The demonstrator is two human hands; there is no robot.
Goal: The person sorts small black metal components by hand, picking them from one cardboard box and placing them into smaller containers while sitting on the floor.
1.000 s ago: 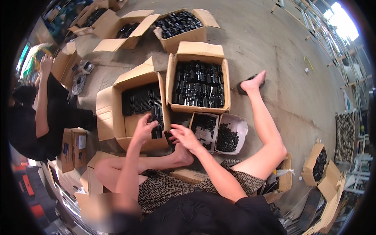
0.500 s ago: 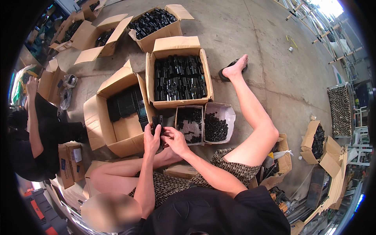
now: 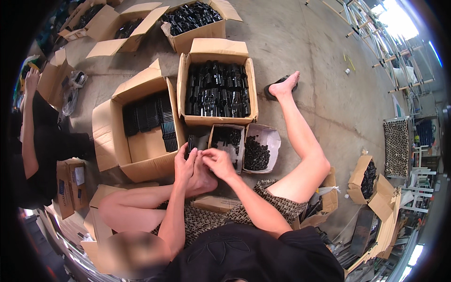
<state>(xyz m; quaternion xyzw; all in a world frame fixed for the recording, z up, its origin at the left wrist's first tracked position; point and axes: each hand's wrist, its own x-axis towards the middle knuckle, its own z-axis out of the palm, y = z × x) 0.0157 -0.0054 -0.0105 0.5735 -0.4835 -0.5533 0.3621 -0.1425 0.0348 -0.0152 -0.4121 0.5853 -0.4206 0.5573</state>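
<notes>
My left hand (image 3: pixel 184 165) is closed around a narrow black plastic part (image 3: pixel 191 141), which sticks up above the fingers. Right beside it, my right hand (image 3: pixel 219 163) has its fingers bent together near the left thumb; whatever they pinch is too small or blurred to name. Just beyond my hands stand two small open boxes: the left one (image 3: pixel 240 162) holds small black pieces (image 3: pixel 226 136), the right one (image 3: pixel 272 134) a heap of tiny black pieces (image 3: pixel 257 154). Left of them, a cardboard box (image 3: pixel 145 171) contains stacked black parts (image 3: pixel 148 113).
A larger carton (image 3: pixel 221 123) full of glossy black parts (image 3: pixel 218 89) stands ahead. More filled cartons (image 3: pixel 199 40) are at the far left. A co-worker's arm (image 3: pixel 29 127) shows at left. My bare foot (image 3: pixel 202 176) lies under my hands. Metal frames (image 3: pixel 376 47) stand at the far right.
My right hand has shifted slightly to the right, its fingers less tight against the black part. The part in my left hand now shows a narrower side. The whole view has shifted a little.
</notes>
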